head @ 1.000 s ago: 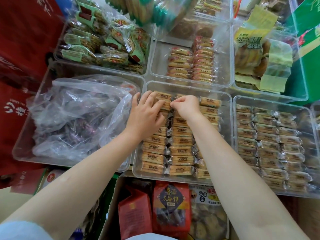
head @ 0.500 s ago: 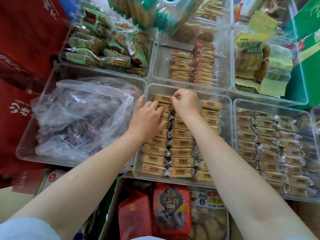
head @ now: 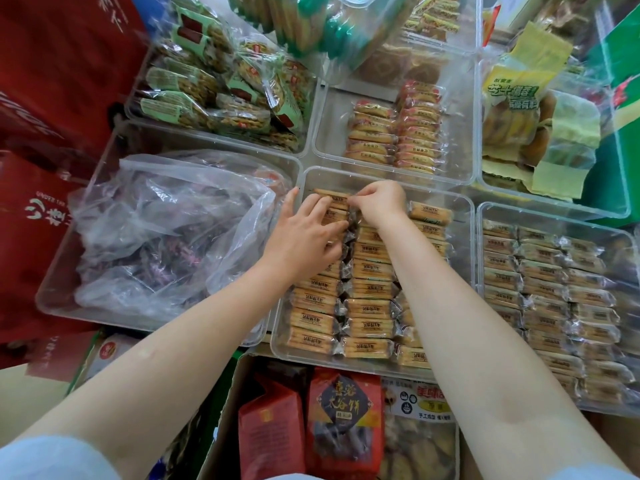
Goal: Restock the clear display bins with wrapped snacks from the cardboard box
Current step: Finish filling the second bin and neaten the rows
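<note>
Centre bin (head: 464, 216): we keep our wrapped snacks (head: 370, 271) here in rows; the cardboard box (head: 221, 420) sits just below it.
Left hand (head: 304, 237): our fingers lie straight, pressing the left row.
Right hand (head: 379, 202): our curled fingertips pinch the far-end snack; if it slips, we judge the row skews.
Writing: only "UNDER THE" on the red bag (head: 38, 216) left of the bin reads clearly.
</note>
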Motion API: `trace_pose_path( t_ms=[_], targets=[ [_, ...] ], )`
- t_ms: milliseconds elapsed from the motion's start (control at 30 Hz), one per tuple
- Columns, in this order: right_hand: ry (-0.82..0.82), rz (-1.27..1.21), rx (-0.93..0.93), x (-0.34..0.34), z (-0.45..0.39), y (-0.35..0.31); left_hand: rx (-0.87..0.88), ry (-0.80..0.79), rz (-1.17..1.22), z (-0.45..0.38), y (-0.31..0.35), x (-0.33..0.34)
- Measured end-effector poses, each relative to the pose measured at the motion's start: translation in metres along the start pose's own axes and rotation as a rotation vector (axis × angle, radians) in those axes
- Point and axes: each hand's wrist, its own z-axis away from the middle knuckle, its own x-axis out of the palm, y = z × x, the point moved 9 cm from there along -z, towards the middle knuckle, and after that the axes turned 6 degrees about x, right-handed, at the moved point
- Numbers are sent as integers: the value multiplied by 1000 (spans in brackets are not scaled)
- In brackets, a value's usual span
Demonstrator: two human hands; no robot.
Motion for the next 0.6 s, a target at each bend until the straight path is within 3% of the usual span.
trace_pose_path(
  t_ms=[133, 467, 600],
  targets=[
    [-25, -233, 33, -7, 5, 4, -8, 1, 31, 1, -2, 2],
    [107, 187, -81, 6, 3, -6, 0, -94, -52, -3, 2, 6],
    [96, 99, -190, -13, 13, -6, 3, -115, -50, -2, 2, 6]
  ],
)
